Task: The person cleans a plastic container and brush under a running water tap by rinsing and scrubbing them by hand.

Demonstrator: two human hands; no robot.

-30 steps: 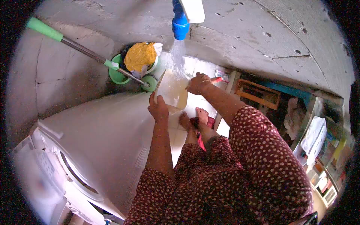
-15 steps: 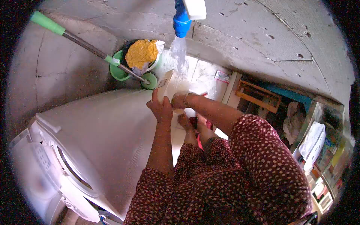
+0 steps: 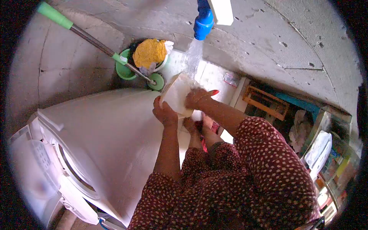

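Observation:
My left hand (image 3: pixel 165 114) grips the near-left edge of an off-white, box-like plastic container (image 3: pixel 176 94), tilted under the tap. My right hand (image 3: pixel 197 98) is at the container's inner side, its fingers closed and partly blurred. A small red-orange tip (image 3: pixel 215 92) sticks out past that hand; what it belongs to is hidden. Above, a blue tap (image 3: pixel 203 25) with a white handle (image 3: pixel 222 11) pours a stream of water (image 3: pixel 193 55) toward the container's far edge.
A white washing machine (image 3: pixel 111 126) stands at the left. Behind it are a green bucket (image 3: pixel 125 69), a yellow cloth (image 3: pixel 149 53) and a green-handled mop (image 3: pixel 92 41). At the right, a wooden frame (image 3: pixel 264 102) lies by a cluttered shelf (image 3: pixel 326 115).
The container has turned so that its hollow inside faces up toward me. My right hand has shifted right and slightly up, and the red-orange tip shows more clearly.

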